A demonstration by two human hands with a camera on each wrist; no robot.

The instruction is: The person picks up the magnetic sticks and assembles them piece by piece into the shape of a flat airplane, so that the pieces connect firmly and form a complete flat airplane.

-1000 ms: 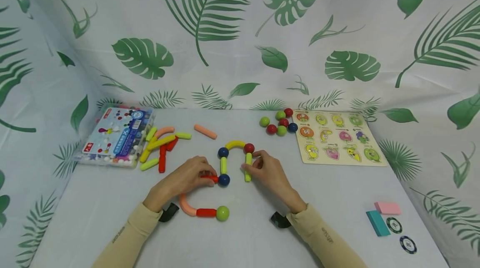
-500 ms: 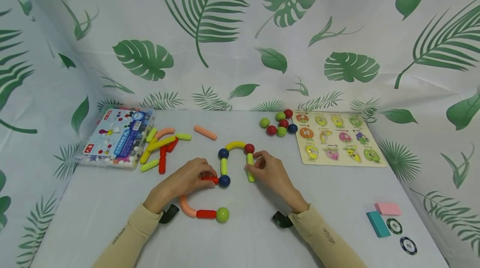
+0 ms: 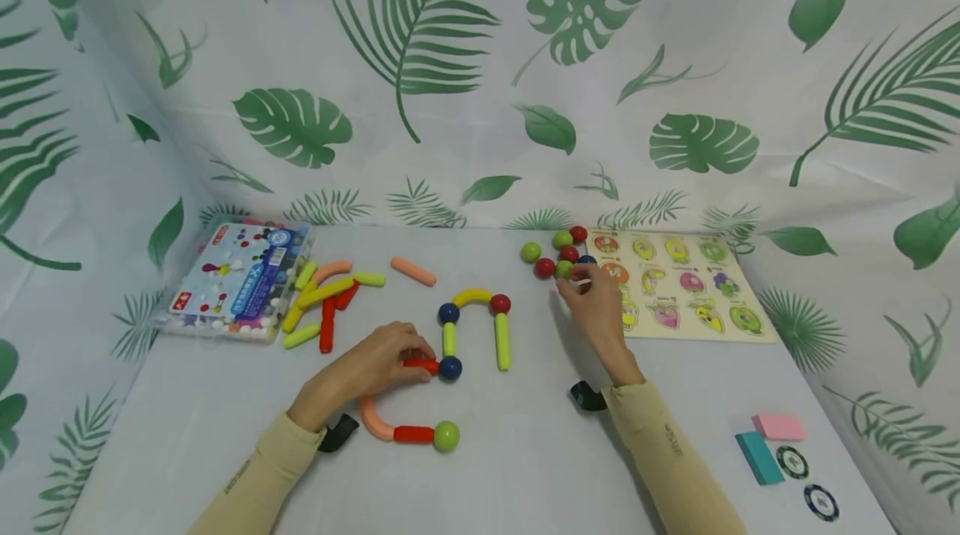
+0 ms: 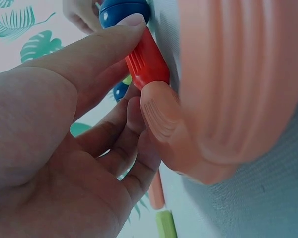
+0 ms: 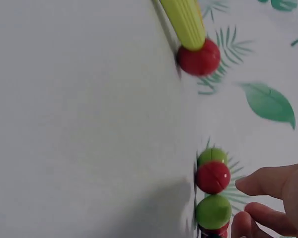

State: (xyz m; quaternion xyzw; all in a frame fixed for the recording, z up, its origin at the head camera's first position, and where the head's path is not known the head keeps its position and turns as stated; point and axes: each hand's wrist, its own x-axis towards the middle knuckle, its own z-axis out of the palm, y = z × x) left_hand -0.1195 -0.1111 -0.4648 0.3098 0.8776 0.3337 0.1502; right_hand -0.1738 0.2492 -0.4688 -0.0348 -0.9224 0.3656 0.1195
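My left hand (image 3: 382, 360) grips a red magnetic rod (image 4: 148, 62) with thumb and fingers. A blue ball (image 3: 450, 368) sits at the rod's tip, and a curved orange rod (image 4: 164, 114) joins its other end. From that ball the chain runs through a short green rod (image 3: 449, 340), a second blue ball (image 3: 448, 313), a curved yellow rod (image 3: 473, 296), a red ball (image 3: 500, 303) and a straight green rod (image 3: 502, 343). At the loose balls, my right hand (image 3: 596, 306) has thumb and fingers apart, fingertips close to a green ball (image 5: 213, 211).
A plastic case (image 3: 232, 277) stands at the back left beside a pile of loose rods (image 3: 322, 293). A fruit picture board (image 3: 682, 285) lies at the back right. Pink (image 3: 780, 427) and teal blocks (image 3: 759, 457) and two round chips (image 3: 821, 502) lie front right.
My right hand has let go of the straight green rod and moved right and back to the loose balls. The left hand keeps its grip on the red rod.
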